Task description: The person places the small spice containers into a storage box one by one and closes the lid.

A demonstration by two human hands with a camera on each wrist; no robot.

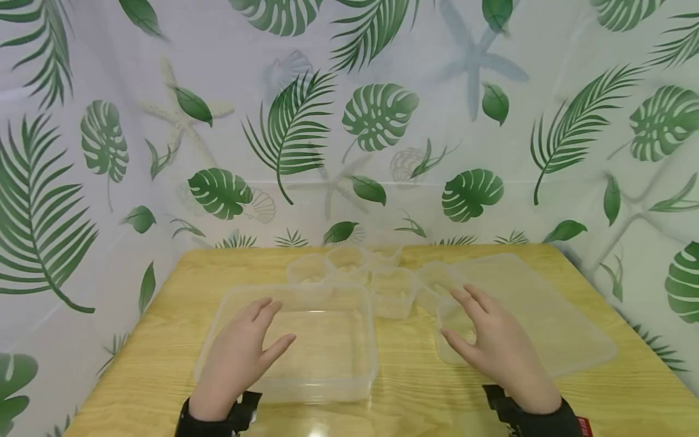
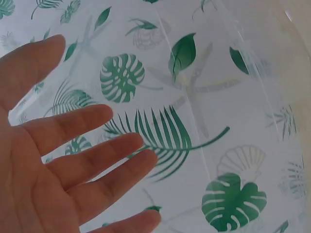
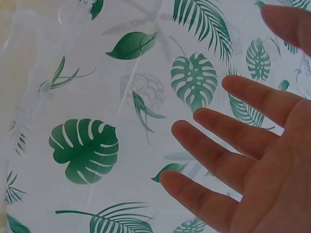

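Tabletop strip (image 1: pixel 406 358) between right bin rim (image 1: pixel 372 347) and right hand (image 1: pixel 496 343)

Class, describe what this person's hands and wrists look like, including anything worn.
The left hand and right hand are bare: no gloves or rings show. The left cuff and right cuff are black, each with a dark angular attachment. A red patch with pale marks shows beside the right one.
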